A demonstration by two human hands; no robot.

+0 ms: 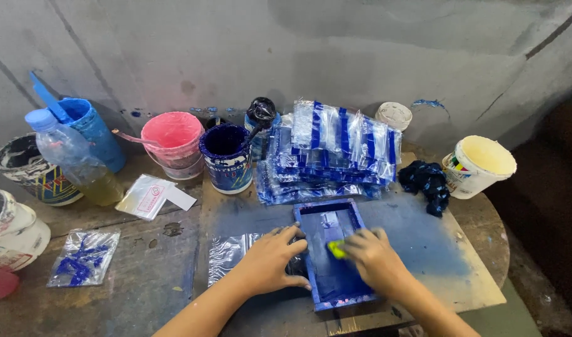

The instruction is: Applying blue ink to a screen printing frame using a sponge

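One blue frame [336,249] (ink-stained), two hands, left hand [270,259], right hand [373,259]

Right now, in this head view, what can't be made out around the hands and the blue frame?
- Yellow-green tool: mostly covered by the right hand; its shape is unclear.
- Blue frame: its near end is partly hidden by both hands.
- Left hand: covers part of the clear plastic sheet.
- White bucket: cut off by the left edge.
- Dark blue tub: contents too dark to tell.
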